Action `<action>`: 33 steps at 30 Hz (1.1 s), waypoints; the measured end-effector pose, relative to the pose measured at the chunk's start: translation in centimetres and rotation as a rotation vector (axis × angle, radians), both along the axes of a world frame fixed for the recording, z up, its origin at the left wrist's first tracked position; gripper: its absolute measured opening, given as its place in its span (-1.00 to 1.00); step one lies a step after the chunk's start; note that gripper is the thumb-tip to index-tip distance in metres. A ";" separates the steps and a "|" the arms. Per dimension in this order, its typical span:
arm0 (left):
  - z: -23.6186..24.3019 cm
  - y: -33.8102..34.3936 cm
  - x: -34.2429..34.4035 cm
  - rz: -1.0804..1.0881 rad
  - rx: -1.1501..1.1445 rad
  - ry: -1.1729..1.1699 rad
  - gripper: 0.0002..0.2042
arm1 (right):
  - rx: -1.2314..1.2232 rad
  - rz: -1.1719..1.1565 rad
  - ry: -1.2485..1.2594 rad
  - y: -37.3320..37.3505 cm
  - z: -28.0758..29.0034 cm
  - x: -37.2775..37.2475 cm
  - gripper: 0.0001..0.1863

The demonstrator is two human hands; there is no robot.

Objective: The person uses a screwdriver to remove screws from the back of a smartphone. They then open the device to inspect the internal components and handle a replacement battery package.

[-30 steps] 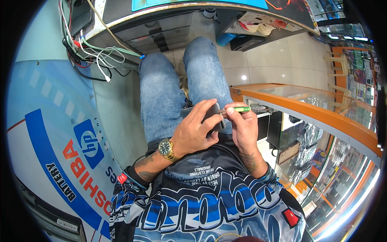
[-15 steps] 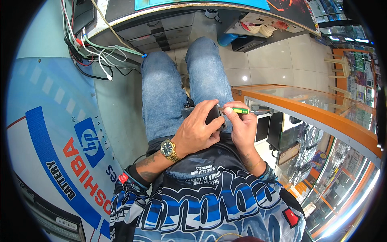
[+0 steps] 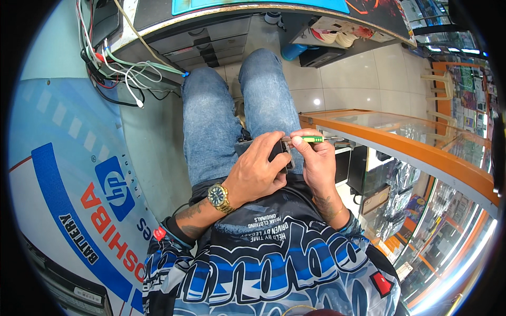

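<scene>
Left to right at my lap (image 3: 210, 142): one gold watch (image 3: 217, 195), my left hand (image 3: 253, 168) clamped on one dark device (image 3: 276, 151), then, at the device's two o'clock, one green tool (image 3: 312, 139) pinched in my right hand (image 3: 319, 162). The two hands sit close; whether they touch, I cannot tell. The device looks light, stiff and smooth, probably slippery and fragile, best gripped by its edges; the tool, likely light and rigid, by its handle.

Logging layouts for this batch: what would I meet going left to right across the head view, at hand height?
Blue-and-white printed panel → gold wristwatch → left hand → right hand → orange-edged glass display case.
</scene>
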State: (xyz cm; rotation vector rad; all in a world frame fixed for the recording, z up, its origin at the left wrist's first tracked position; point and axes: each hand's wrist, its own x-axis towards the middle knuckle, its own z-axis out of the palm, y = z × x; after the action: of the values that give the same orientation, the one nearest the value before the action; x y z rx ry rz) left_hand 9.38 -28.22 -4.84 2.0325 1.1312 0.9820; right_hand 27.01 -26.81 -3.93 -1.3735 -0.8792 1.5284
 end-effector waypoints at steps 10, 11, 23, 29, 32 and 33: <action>-1.5 0.2 -1.5 0.053 -0.126 -0.170 -0.56 | 0.132 -0.104 0.092 -0.1 -0.7 -0.2 -0.86; -1.7 0.2 -1.6 0.049 -0.126 -0.188 -0.55 | 0.112 -0.168 0.202 -0.1 -0.7 -0.2 -0.85; -1.9 0.2 -2.2 0.089 -0.168 -0.282 -0.54 | 0.084 0.339 -0.393 0.0 2.3 -0.1 -0.74; -2.4 -1.0 -1.9 0.170 -0.072 -0.190 -0.45 | 0.140 0.285 -0.416 -0.2 1.6 -0.8 -0.78; -1.7 -0.9 -1.9 0.230 0.016 -0.083 -0.42 | 0.189 0.293 -0.500 0.0 1.7 -1.0 -0.79; -1.8 -0.9 -1.9 0.239 0.025 -0.087 -0.41 | 0.186 0.299 -0.501 0.1 1.8 -1.1 -0.79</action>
State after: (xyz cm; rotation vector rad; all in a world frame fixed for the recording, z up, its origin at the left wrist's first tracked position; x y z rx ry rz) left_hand 7.46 -29.09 -6.63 1.8836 1.3422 1.1948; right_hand 25.95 -26.68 -2.17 -1.5636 -1.5544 1.2860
